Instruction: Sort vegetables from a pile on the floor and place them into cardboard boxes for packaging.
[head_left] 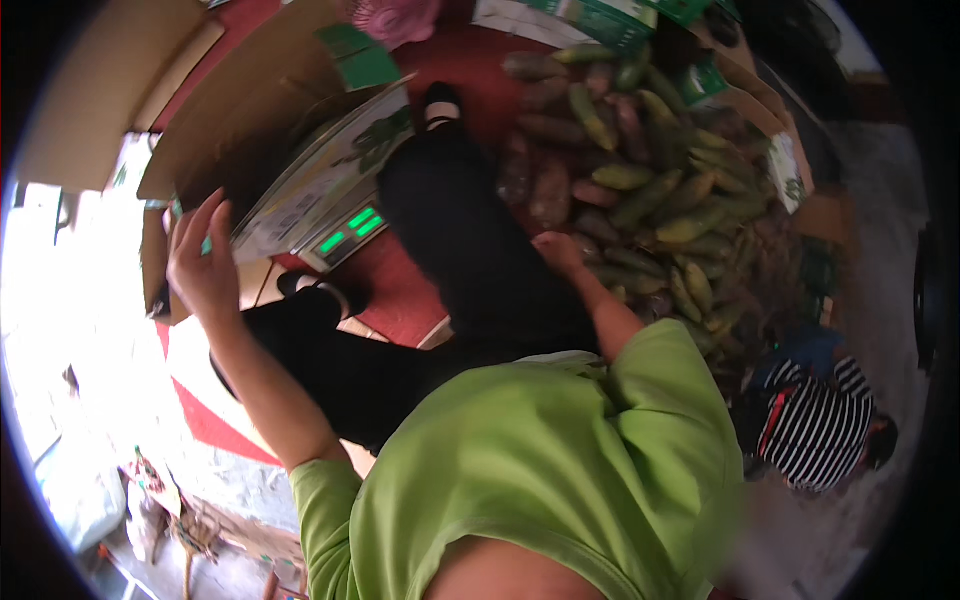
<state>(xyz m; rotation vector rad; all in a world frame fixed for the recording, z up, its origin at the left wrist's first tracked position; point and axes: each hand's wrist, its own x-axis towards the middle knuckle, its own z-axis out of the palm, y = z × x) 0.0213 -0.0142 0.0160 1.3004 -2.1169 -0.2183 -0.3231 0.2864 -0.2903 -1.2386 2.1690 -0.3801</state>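
Observation:
My left hand (pixel 205 265) is raised beside the near left side of an open cardboard box (pixel 235 115). Its fingers are stretched and slightly apart, and I see nothing held in them. A scale (pixel 325 262) with a lit green display stands between my legs and the box. A printed carton panel (pixel 330 165) rises just behind the display. My right hand (pixel 562 252) is by my right knee at the left edge of a heap of long green and brownish vegetables (pixel 640 190). Its fingers are curled; what they hold, if anything, is hidden.
Red covering (pixel 405 295) lies under my feet. Pink netting (pixel 395 18) and green printed cartons (pixel 610 20) are at the far side. Another cardboard box (pixel 765 95) edges the heap. A person in a striped top (pixel 815 430) is at the lower right. Plastic bags (pixel 85 490) lie lower left.

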